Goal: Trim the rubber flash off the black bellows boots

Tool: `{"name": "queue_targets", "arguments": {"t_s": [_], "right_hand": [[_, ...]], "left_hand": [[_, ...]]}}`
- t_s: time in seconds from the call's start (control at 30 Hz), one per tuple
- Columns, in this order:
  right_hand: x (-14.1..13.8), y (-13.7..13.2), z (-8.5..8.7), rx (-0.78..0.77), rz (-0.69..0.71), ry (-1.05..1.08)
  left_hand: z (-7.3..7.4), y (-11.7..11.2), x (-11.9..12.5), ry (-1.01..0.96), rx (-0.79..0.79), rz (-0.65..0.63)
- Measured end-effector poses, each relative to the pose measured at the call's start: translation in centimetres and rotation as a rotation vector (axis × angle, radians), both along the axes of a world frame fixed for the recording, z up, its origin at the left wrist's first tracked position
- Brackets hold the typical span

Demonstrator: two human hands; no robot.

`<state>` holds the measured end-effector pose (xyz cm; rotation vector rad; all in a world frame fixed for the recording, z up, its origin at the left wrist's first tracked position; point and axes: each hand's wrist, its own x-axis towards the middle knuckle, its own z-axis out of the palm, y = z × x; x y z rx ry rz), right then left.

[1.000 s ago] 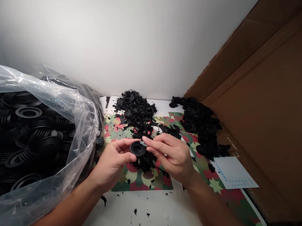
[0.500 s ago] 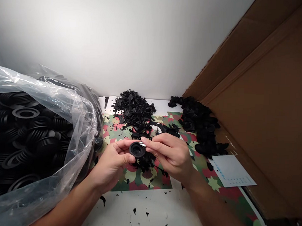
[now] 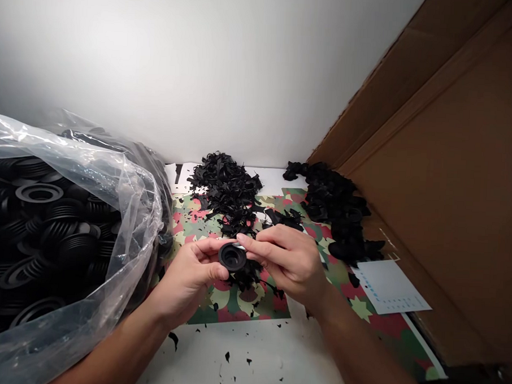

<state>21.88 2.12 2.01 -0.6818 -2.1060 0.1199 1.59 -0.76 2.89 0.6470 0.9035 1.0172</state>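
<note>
Between the thumb and fingers of my left hand point(image 3: 195, 274) is a round black rubber bellows part point(image 3: 232, 258), its ringed opening turned up toward me. My right hand point(image 3: 287, 261) is closed in a pinch at the part's upper right rim. A thin, shiny metal tool point(image 3: 239, 246) shows at those fingertips and touches the rim; most of it is hidden, so its exact kind is unclear. Behind and under the hands lies a heap of black rubber scraps point(image 3: 226, 185).
An open clear plastic bag point(image 3: 142, 209) full of black bellows parts stands at the left. More black pieces point(image 3: 336, 201) are piled at the back right, by a cardboard wall point(image 3: 443, 183). A white card point(image 3: 394, 287) lies on the patterned sheet point(image 3: 259, 308). Small scraps dot the front.
The view has shifted very slightly. Both hands keep their hold at the same place, and the metal tool at the rim shows a little less.
</note>
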Motion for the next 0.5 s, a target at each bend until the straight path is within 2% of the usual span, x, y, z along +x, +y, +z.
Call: {"name": "queue_targets", "arguments": {"t_s": [0.5], "right_hand": [[0.47, 0.37, -0.06, -0.009, 0.083, -0.001]], "left_hand": [[0.34, 0.14, -0.07, 0.096, 0.029, -0.056]]}}
